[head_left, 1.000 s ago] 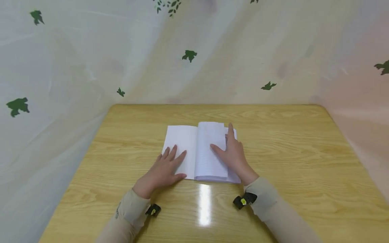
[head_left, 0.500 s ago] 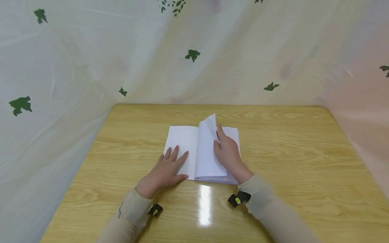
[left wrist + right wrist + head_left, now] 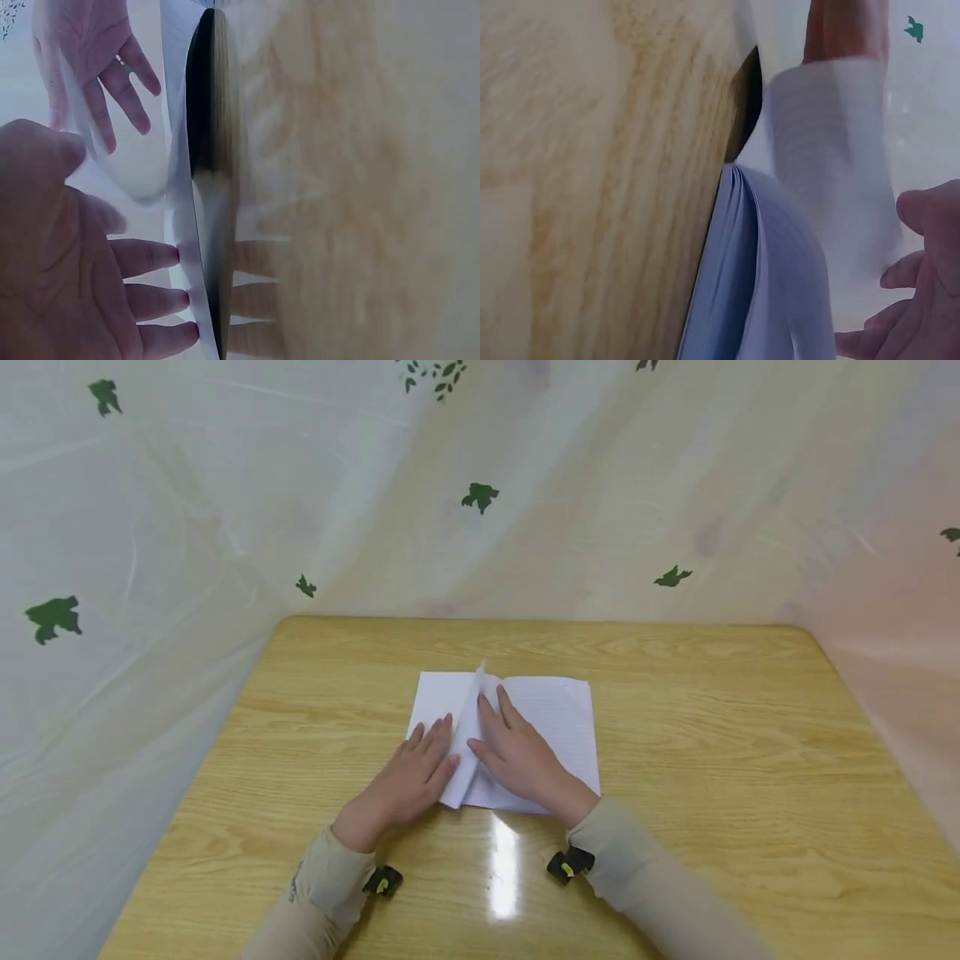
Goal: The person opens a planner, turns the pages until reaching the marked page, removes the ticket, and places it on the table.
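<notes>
On the surface (image 3: pixel 712 735) lies an open notebook (image 3: pixel 566 718), one leaf (image 3: pixel 468 731) apparently half turned, not yet flat; left hand (image 3: pixel 405 778) and right hand (image 3: pixel 523 762), fingers extended, grip nothing.

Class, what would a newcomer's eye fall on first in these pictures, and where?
Probably the open white paper notebook in the middle of the yellowish wooden table, with a thin white paper leaf raised between the person's bare left grip and bare right grip. After that, the dark-green bird-like shapes stand out on the pale hanging sheet behind the table.
</notes>
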{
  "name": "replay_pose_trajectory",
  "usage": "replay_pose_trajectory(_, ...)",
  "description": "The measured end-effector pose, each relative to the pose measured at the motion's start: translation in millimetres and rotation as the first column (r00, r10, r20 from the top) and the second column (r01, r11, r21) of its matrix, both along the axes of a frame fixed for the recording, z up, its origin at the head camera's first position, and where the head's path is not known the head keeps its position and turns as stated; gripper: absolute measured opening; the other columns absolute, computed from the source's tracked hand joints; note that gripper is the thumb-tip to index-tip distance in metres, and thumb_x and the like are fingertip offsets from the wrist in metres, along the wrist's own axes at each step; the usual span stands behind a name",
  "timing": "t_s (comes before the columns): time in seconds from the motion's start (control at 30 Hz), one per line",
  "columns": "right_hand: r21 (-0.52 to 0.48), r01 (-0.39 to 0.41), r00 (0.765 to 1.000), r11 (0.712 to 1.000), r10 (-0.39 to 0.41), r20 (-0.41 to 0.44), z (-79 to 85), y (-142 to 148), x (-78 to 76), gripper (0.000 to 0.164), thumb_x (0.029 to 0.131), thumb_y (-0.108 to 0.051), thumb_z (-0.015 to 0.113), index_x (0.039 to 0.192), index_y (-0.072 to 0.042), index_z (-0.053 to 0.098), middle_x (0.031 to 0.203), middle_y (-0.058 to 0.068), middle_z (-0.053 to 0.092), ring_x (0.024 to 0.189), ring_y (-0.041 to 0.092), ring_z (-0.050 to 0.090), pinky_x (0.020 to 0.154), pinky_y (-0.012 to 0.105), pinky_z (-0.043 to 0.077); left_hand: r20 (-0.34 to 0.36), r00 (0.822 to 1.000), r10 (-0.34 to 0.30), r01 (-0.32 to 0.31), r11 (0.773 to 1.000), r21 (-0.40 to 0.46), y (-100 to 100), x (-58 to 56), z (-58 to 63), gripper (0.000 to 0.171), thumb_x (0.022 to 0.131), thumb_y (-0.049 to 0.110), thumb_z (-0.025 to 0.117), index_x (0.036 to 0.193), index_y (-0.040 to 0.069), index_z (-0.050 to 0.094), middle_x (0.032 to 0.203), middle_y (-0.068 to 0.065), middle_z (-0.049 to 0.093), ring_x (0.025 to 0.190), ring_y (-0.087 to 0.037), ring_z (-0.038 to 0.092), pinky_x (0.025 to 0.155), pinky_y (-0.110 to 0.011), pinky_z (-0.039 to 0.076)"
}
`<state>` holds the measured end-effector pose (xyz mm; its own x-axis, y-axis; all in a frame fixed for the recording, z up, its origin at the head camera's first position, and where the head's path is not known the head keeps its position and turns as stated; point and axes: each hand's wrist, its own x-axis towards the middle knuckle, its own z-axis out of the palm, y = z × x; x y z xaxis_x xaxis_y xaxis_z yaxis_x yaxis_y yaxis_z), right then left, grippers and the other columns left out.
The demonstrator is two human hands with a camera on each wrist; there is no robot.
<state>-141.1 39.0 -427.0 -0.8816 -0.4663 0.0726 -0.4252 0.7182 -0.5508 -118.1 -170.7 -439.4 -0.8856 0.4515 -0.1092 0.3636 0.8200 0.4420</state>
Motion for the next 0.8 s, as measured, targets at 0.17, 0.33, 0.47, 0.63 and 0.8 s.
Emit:
replay_pose_trajectory(0.17, -0.012, -0.045, 0.999, 0.999, 0.045, -0.011, -4.0, -8, 3.2, 0.068, 0.102, -0.037, 0.048, 0.156, -0.006, 0.019, 0.157, 0.031, 0.011, 0.138, 0.045, 0.029, 0.109, 0.053, 0.032, -0.046, 0.998, 0.031, -0.026, 0.995, 0.098, -1, -1.6, 1.1, 0.07, 0.106, 0.043, 0.028, 0.154, -0.002, 0.005, 0.161, -0.017, 0.01, 0.144, -0.041, 0.017, 0.116, -0.05, 0.018)
replay_pose_trajectory(0.33, -0.017, -0.062, 0.997, 0.998, 0.061, -0.057, -6.9, -15, 5.8, 0.07, 0.1, -0.035, 0.053, 0.155, -0.004, 0.021, 0.154, 0.034, 0.017, 0.135, 0.047, 0.035, 0.107, 0.054, 0.034, -0.08, 0.996, 0.043, -0.029, 0.986, 0.164, -3, -1.2, 1.7, 0.074, 0.105, 0.043, 0.031, 0.154, -0.003, -0.001, 0.16, -0.024, 0.007, 0.147, -0.032, 0.012, 0.117, -0.046, 0.017)
replay_pose_trajectory(0.47, 0.025, -0.075, 0.995, 0.997, 0.077, -0.071, -10.0, -19, 7.4, 0.068, 0.1, -0.035, 0.052, 0.155, -0.006, 0.024, 0.154, 0.033, 0.02, 0.135, 0.045, 0.036, 0.106, 0.055, 0.035, -0.076, 0.996, 0.044, -0.028, 0.98, 0.196, -4, 0.7, 3.6, 0.076, 0.105, 0.044, 0.033, 0.155, 0.003, -0.007, 0.161, -0.023, 0.001, 0.148, -0.028, 0.004, 0.117, -0.046, 0.016)
replay_pose_trajectory(0.63, 0.14, -0.101, 0.993, 0.985, 0.107, -0.041, -13.3, -24, 8.9, 0.059, 0.102, -0.033, 0.044, 0.155, -0.014, 0.027, 0.157, 0.026, 0.019, 0.138, 0.047, 0.03, 0.108, 0.06, 0.03, -0.087, 0.995, 0.039, -0.022, 0.982, 0.188, -4, 1.8, 5.1, 0.077, 0.103, 0.048, 0.035, 0.156, 0.014, -0.009, 0.161, -0.022, -0.006, 0.148, -0.03, 0.002, 0.113, -0.053, 0.022)
replay_pose_trajectory(0.8, 0.231, -0.136, 0.989, 0.963, 0.144, -0.021, -15.5, -26, 11.7, 0.053, 0.104, -0.039, 0.037, 0.152, -0.015, 0.036, 0.158, 0.022, 0.019, 0.141, 0.049, 0.021, 0.108, 0.064, 0.025, -0.085, 0.995, 0.049, -0.037, 0.989, 0.141, -2, 2.1, 5.8, 0.079, 0.101, 0.053, 0.037, 0.157, 0.021, -0.009, 0.16, -0.019, -0.016, 0.147, -0.033, -0.005, 0.11, -0.057, 0.026)
